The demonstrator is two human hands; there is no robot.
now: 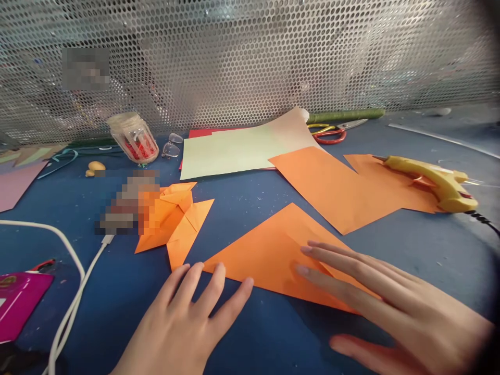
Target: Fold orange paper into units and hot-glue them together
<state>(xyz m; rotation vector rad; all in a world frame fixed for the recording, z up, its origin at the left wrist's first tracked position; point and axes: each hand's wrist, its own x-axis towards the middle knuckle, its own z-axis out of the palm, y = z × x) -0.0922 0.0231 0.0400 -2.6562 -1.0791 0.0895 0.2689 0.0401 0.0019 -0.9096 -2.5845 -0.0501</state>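
Note:
In front of me lies a sheet of orange paper [258, 255], folded into a triangle, its peak pointing away. My right hand [390, 297] is over the paper's right part, fingers stretched out and thumb apart. My left hand [191, 312] has its fingers spread, with the tips at the paper's left corner and near edge. Neither hand grips anything. Just beyond the left hand rests a folded orange paper piece [179, 219] with several points; its left side is partly blurred out.
Orange sheets [332, 187] lie under a yellow glue gun [429, 179] at right. Behind are pale green paper [234, 148], scissors [332, 133], eyeglasses [172, 146] and a jar with red bits [136, 140]. A white cable [74, 291] and a magenta packet [23, 297] are left. Perforated metal [234, 62] stands behind.

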